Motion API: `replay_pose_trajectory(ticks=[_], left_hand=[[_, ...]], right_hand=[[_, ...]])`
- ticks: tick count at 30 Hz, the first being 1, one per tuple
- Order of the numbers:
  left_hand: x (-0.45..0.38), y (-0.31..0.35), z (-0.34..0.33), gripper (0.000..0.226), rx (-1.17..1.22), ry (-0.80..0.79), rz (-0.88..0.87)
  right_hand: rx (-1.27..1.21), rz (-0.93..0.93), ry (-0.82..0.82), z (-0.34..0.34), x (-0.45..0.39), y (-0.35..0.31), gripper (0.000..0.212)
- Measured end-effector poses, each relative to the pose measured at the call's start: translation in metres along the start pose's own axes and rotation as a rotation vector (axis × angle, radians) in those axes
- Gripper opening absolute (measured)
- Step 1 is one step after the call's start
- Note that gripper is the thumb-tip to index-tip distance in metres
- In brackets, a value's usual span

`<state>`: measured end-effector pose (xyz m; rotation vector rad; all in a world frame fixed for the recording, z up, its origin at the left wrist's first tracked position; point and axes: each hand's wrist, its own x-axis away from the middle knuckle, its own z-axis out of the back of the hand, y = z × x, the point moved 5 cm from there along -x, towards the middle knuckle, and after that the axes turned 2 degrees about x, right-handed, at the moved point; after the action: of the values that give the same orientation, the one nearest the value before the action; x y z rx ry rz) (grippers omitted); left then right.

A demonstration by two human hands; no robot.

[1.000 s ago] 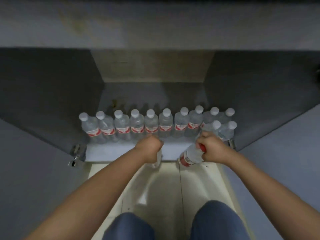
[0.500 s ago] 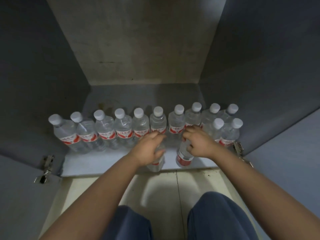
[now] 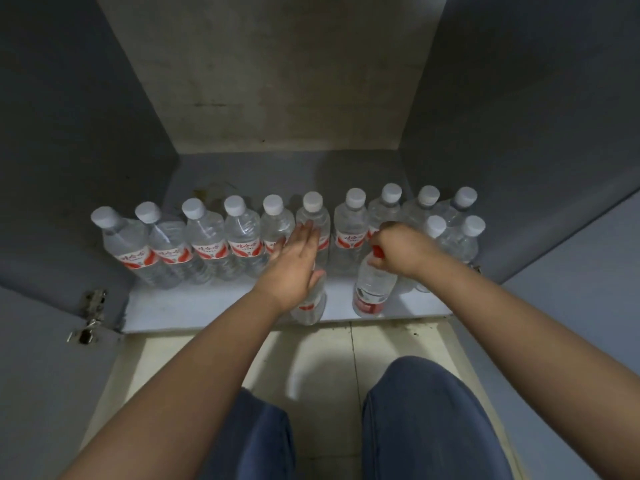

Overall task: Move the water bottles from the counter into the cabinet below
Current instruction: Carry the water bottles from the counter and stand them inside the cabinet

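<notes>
Blue-trousered knees (image 3: pixel 426 420) hover over the pale floor tiles (image 3: pixel 322 358). At the cabinet shelf (image 3: pixel 207 306) front edge, the left hand (image 3: pixel 294 261) spreads flat over an upright bottle (image 3: pixel 309 306); the right hand (image 3: pixel 401 249) grips another bottle (image 3: pixel 372 289) by its top. Behind stands a row of bottles (image 3: pixel 242 237).

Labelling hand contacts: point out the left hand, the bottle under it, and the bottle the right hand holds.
left hand (image 3: pixel 294 261), head view, back of the hand.
bottle under the left hand (image 3: pixel 309 308), head view, lower body by its red label.
bottle in the right hand (image 3: pixel 374 285), head view, clear body below the fingers.
</notes>
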<state>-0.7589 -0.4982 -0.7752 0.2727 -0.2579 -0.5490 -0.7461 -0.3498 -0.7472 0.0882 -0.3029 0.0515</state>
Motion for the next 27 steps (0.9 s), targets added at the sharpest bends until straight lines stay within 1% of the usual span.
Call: replay_pose_trajectory(ticks=[1, 3, 5, 10, 13, 15, 18, 20, 22, 25, 27], left_hand=[[0.0, 0.002, 0.0, 0.072, -0.009, -0.003, 0.002], [0.001, 0.005, 0.001, 0.071, -0.024, -0.011, -0.001], [0.003, 0.005, 0.001, 0.071, -0.03, -0.026, -0.004], [0.01, 0.003, 0.003, 0.072, -0.023, -0.076, -0.013], [0.009, 0.005, 0.005, 0.074, -0.075, -0.104, -0.016], [0.008, 0.007, 0.006, 0.075, -0.094, -0.106, -0.011], [0.011, 0.008, 0.009, 0.075, -0.099, -0.047, -0.017], [0.014, 0.007, 0.012, 0.069, -0.086, -0.011, -0.003], [0.016, 0.006, 0.01, 0.061, -0.075, -0.051, 0.028], [0.015, 0.006, 0.007, 0.055, -0.057, -0.1, 0.061], [0.011, 0.009, 0.009, 0.047, -0.076, -0.105, 0.047]], right_hand=[[0.001, 0.07, -0.009, 0.001, -0.002, -0.001, 0.024], [0.018, 0.17, -0.009, 0.001, -0.003, 0.001, 0.033], [0.014, 0.188, 0.018, 0.0, -0.003, 0.007, 0.043], [-0.014, 0.188, 0.017, -0.002, -0.003, 0.012, 0.046], [-0.02, 0.156, 0.039, 0.0, -0.006, 0.015, 0.043], [-0.02, 0.128, 0.025, 0.001, -0.007, 0.015, 0.04], [-0.022, 0.076, 0.009, 0.001, -0.007, 0.014, 0.032], [-0.042, 0.036, 0.028, 0.0, -0.006, 0.015, 0.028], [-0.079, -0.023, 0.042, 0.0, -0.004, 0.018, 0.027], [-0.113, -0.086, 0.029, 0.002, -0.002, 0.025, 0.027], [-0.122, -0.107, 0.014, 0.002, -0.001, 0.028, 0.02]])
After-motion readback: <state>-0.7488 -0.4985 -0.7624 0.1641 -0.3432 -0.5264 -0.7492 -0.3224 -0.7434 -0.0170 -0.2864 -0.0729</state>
